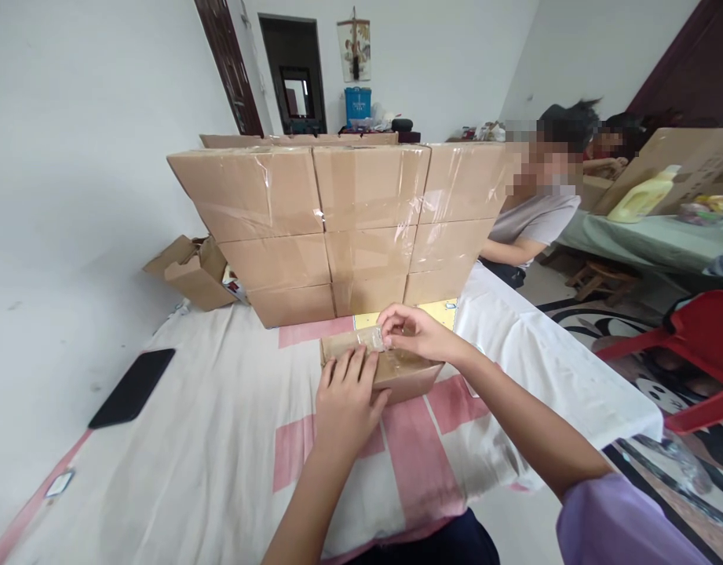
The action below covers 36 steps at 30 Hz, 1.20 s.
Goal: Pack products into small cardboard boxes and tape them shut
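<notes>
A small brown cardboard box (412,380) lies on the cloth in front of me. My left hand (348,392) grips its left end, fingers across the top and thumb against the front side. Over the top of the box runs a strip of clear tape (370,338), partly raised and shiny. My right hand (417,333) pinches the end of this tape between thumb and fingers. The fingertips cover the exact spot where the tape is held.
Behind the box rises a stack of taped cartons (370,188). A black phone-like slab (133,388) lies at left, near an open carton (199,275). A person (534,220) sits beyond the stack at right. A red chair (706,337) stands on the right.
</notes>
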Each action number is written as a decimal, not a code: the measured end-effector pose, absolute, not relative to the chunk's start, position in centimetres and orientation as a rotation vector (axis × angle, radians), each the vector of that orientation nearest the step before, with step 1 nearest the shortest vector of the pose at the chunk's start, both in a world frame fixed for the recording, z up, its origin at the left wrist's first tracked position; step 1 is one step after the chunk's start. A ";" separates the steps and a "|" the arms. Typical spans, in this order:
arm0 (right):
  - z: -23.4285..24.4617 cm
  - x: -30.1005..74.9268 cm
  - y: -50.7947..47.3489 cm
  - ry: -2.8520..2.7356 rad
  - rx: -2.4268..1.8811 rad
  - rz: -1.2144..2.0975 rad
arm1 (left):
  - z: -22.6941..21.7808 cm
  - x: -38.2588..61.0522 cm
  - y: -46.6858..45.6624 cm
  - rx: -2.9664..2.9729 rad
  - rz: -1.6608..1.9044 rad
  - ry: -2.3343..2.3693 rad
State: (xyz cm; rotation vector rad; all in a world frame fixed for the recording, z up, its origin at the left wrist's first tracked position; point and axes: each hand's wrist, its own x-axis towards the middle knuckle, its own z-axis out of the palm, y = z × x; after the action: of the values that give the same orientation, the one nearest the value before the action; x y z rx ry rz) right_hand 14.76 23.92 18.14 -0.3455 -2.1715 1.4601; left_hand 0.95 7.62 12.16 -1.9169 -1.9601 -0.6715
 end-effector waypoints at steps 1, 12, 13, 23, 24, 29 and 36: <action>18.0 14.7 24.0 -2.249 -0.355 1.413 | 12.3 1.0 7.6 -1.909 -0.672 -1.964; 17.0 14.8 24.7 -2.548 -0.355 1.041 | 12.7 1.3 7.7 -1.916 -0.643 -1.921; 17.1 14.8 24.7 -2.557 -0.343 1.001 | 12.7 1.3 7.7 -1.919 -0.641 -1.921; 17.3 14.4 24.9 -2.583 -0.388 0.795 | 12.6 1.7 7.8 -1.904 -0.642 -1.933; 17.4 14.4 25.0 -2.596 -0.403 0.728 | 12.6 1.8 7.8 -1.900 -0.641 -1.936; 18.0 14.6 25.2 -2.564 -0.374 0.819 | 12.8 2.2 7.5 -1.876 -0.619 -1.967; 19.2 16.8 24.3 -2.125 -0.279 1.446 | 13.1 2.2 7.0 -1.914 -0.553 -2.003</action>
State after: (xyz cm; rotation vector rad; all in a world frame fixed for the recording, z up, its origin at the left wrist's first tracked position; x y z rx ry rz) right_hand 16.83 24.33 19.21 -0.2788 -2.1252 1.4456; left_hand 2.19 7.03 13.05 -1.9137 -2.0029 -0.5531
